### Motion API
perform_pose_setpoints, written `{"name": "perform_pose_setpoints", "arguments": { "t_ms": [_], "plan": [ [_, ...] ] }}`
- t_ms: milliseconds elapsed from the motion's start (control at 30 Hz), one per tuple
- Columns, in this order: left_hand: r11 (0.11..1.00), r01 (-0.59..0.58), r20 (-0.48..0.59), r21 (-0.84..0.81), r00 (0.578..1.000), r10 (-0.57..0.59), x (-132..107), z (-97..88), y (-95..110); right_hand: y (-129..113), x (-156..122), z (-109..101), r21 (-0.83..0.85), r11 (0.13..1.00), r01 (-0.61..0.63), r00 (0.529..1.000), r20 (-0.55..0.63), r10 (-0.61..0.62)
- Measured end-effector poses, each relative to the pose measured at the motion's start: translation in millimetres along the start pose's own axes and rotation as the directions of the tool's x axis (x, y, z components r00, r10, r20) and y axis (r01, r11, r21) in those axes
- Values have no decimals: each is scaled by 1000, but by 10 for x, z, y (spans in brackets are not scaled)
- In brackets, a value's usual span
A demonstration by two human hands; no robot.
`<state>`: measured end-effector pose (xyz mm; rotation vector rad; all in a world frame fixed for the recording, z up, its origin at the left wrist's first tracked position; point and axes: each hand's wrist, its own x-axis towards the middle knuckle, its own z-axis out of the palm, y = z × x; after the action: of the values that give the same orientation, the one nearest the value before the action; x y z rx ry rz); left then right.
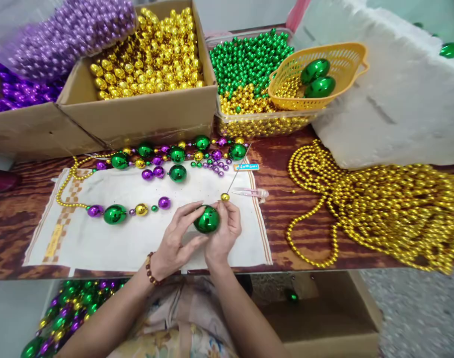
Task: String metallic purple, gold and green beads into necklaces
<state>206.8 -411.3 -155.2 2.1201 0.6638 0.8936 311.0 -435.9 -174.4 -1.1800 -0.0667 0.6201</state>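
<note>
A large shiny green bead [206,219] sits between the fingers and thumb of my left hand [177,241], over the white towel. Close against its right side, my right hand [225,231] is closed in a pinch. At the right fingertips is a small gold bead [225,197], with a long thin needle [239,169] sticking up and away from it. The needle's lower end is hidden. On the towel [111,248] to the left lies a strand of gold beads [59,194] ending in a row of purple, green and gold beads [141,209].
Loose beads and another strand [178,154] lie along the towel's back edge. Small clear-handled snips [249,192] rest on the right. Behind stand a cardboard box of gold beads [137,117], a clear bin [264,119] and a yellow basket [346,54]. Gold bead strands [394,214] are heaped right.
</note>
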Motion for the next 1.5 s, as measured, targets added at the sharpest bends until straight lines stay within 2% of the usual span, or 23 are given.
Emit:
{"name": "perform_pose_setpoints", "arguments": {
  "t_ms": [133, 300, 400, 500, 600, 733, 867, 1067, 1300, 1500],
  "plan": [
    [998, -24, -59, 59, 998, 27, -10, 60, -35, 49, 11, -2, -29, 1000, 8, 1000, 0, -8],
    [999, 23, -48, -31, 999, -25, 24, 17, -98, 71, 65, -90, -63, 996, 61, 998, 30, -59],
    [998, 38, -82, -56, 996, -43, 81, -115, -146, 54, 35, -271, -74, 995, 73, 992, 110, -65],
    [993, 49, -165, -111, 984, -66, 204, -309, -196, 44, -92, -496, -170, 984, 56, 969, 248, -12],
    [954, 86, -258, -286, 952, -163, 377, -505, -224, 52, -252, -658, -288, 955, 72, 922, 385, 47],
    [849, 126, -233, -513, 932, -279, 575, -663, -186, 87, -381, -705, -341, 934, 106, 877, 474, 74],
    [801, 142, -193, -581, 933, -305, 649, -708, -117, 130, -399, -677, -334, 936, 106, 875, 479, 72],
    [757, 159, -176, -634, 923, -342, 632, -715, -115, 149, -388, -683, -330, 941, 80, 883, 461, 87],
    [774, 176, -147, -608, 933, -327, 629, -720, -154, 142, -381, -675, -321, 944, 71, 889, 450, 86],
    [686, 161, -138, -709, 923, -359, 632, -662, -145, 134, -367, -645, -324, 944, 69, 888, 451, 89]
  ]
}}
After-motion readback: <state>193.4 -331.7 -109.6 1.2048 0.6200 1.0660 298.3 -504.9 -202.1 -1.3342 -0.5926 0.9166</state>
